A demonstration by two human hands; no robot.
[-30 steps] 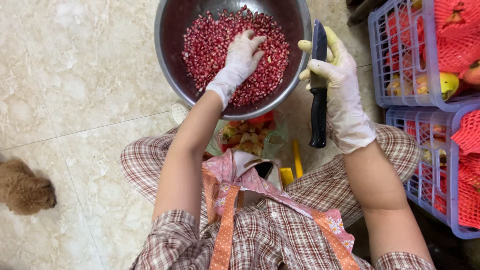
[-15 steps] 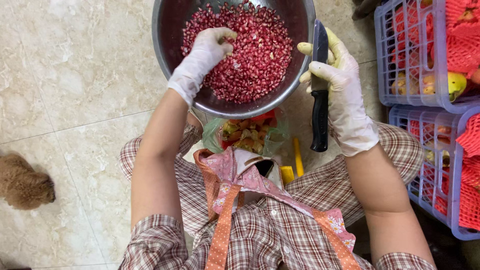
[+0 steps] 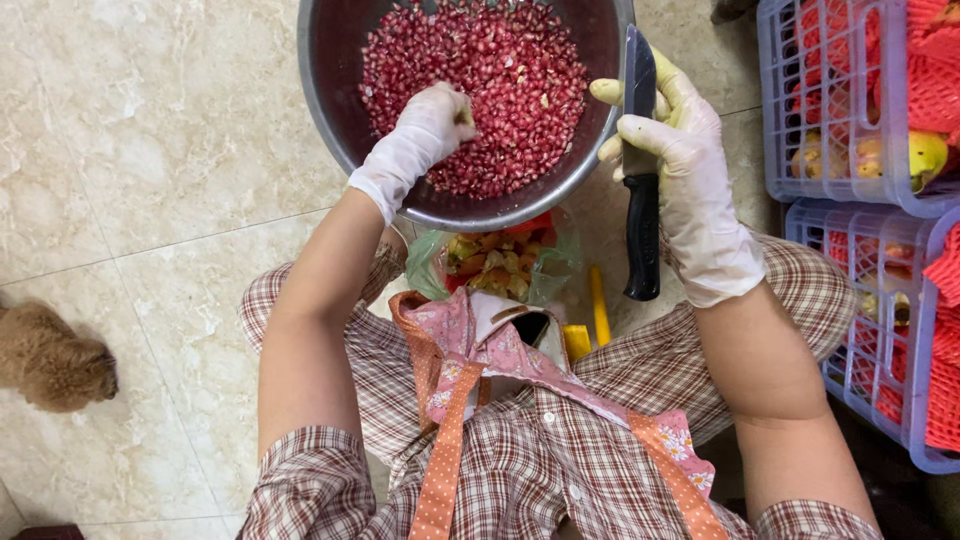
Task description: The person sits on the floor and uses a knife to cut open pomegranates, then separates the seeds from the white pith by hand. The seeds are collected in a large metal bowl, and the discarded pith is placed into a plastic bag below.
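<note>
— Bowl [image 3: 335, 120] first: where did it sit, and what was in it?

— Steel, round, on the pale tiled floor [image 3: 150, 150] straight ahead of the seated person's knees, heaped with red pomegranate seeds [image 3: 510, 70]

— And the left hand [image 3: 425, 130]?

— Gloved in white, down inside the bowl on its near left side, fingers curled shut into the seeds; whether it actually pinched any I could not tell

— The right hand [image 3: 680, 190]?

— Also gloved, at the bowl's right rim, closed around a black-handled knife [image 3: 640, 170]. The blade stood up along the rim, the handle pointing back toward the lap

— Anything just below the bowl?

— A clear plastic bag [image 3: 500, 265] of peel scraps, tucked under the near edge of the bowl, between the knees. A yellow piece [image 3: 597, 305] lay just right of that bag, though what it was I could not make out

— Farther from the bowl?

— To its right, two lilac plastic crates [image 3: 790, 150] with fruit in red foam netting [image 3: 940, 90]. Well off to its lower left, a small brown furry dog [image 3: 55, 360] lay on the tiles

— Clothing?

— Checked shirt and trousers, with a pink apron [image 3: 500, 350] strapped in orange
</note>
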